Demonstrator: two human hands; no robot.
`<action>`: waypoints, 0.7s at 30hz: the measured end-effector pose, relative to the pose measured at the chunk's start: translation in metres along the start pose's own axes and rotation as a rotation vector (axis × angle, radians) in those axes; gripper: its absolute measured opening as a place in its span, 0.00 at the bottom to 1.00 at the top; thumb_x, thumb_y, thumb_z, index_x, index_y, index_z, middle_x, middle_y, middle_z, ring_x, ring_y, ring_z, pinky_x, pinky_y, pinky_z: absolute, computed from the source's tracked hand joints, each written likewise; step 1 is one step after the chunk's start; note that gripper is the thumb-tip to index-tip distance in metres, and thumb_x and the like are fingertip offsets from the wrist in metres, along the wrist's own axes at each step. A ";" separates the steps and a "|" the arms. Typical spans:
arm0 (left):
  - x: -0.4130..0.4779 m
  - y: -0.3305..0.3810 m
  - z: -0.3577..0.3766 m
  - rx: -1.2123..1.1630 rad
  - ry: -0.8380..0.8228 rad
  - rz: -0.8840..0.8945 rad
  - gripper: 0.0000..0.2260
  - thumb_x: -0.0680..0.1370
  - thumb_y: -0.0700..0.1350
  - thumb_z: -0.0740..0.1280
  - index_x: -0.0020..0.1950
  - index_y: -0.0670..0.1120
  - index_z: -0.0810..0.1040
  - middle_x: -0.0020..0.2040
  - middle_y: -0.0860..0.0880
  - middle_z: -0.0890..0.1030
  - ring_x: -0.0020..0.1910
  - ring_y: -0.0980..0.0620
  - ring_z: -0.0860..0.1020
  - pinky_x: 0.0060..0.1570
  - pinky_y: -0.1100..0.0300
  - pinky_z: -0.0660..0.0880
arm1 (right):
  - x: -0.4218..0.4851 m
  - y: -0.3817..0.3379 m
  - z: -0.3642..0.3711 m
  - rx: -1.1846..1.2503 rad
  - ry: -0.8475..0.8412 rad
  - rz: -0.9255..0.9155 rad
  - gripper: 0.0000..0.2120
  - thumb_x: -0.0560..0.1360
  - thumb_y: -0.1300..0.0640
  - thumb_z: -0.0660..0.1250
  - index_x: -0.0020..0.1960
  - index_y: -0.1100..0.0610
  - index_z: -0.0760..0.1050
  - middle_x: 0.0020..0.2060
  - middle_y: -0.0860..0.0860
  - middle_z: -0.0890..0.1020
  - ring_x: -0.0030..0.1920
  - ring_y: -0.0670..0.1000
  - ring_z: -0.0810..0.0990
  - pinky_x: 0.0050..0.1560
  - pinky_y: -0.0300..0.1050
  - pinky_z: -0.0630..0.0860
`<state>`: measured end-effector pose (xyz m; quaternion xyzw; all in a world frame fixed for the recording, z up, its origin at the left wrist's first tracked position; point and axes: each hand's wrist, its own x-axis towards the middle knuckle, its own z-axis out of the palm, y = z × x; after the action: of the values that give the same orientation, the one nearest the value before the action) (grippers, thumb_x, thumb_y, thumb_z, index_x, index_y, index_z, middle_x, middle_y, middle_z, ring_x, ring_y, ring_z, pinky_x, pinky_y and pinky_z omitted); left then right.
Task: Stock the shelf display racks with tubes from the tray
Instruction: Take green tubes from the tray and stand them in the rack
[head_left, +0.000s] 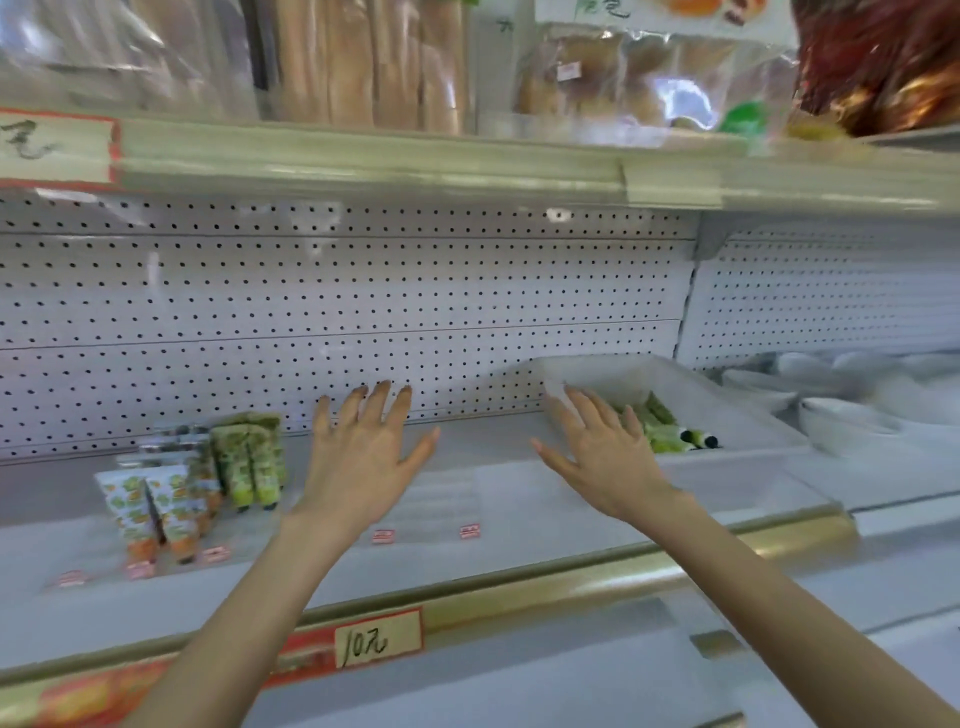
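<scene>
A translucent white tray (753, 415) sits on the shelf at the right, with several green tubes (670, 428) with black caps lying in it. At the left, clear display racks hold upright orange-patterned tubes (150, 514) in front and green-patterned tubes (252, 462) behind. My left hand (363, 452) hovers flat with fingers spread over the bare middle of the shelf and holds nothing. My right hand (602, 452) reaches toward the tray's near left corner with straight fingers, also holding nothing, and hides part of the tubes.
A white pegboard wall (363, 312) backs the shelf. White bowls (852, 410) are stacked right of the tray. The shelf above (363, 156) carries bagged goods. A gold rail (519, 587) with a handwritten price tag (376, 644) runs along the front edge.
</scene>
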<state>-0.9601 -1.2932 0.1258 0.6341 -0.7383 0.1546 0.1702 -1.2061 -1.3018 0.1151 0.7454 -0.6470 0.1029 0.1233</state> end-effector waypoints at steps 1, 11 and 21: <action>0.001 0.012 0.002 -0.003 -0.006 -0.004 0.43 0.66 0.67 0.30 0.76 0.51 0.55 0.76 0.50 0.58 0.75 0.49 0.55 0.71 0.45 0.48 | -0.002 0.011 0.000 -0.003 0.005 -0.001 0.39 0.71 0.31 0.35 0.76 0.50 0.49 0.76 0.49 0.52 0.76 0.52 0.51 0.72 0.59 0.50; 0.014 0.090 0.010 -0.072 -0.039 0.017 0.44 0.65 0.67 0.30 0.76 0.51 0.55 0.76 0.50 0.57 0.74 0.50 0.54 0.71 0.46 0.48 | -0.010 0.086 0.002 0.047 -0.003 0.019 0.30 0.78 0.36 0.46 0.75 0.50 0.53 0.75 0.48 0.56 0.75 0.51 0.54 0.73 0.56 0.51; 0.071 0.103 0.033 -0.121 -0.086 0.069 0.31 0.77 0.65 0.42 0.76 0.51 0.55 0.76 0.51 0.56 0.75 0.51 0.54 0.72 0.46 0.46 | 0.026 0.122 0.016 0.113 -0.036 0.135 0.28 0.78 0.37 0.47 0.73 0.50 0.57 0.75 0.49 0.56 0.74 0.53 0.57 0.71 0.57 0.55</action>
<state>-1.0736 -1.3558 0.1266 0.6028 -0.7744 0.0880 0.1709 -1.3229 -1.3474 0.1140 0.7074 -0.6912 0.1341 0.0620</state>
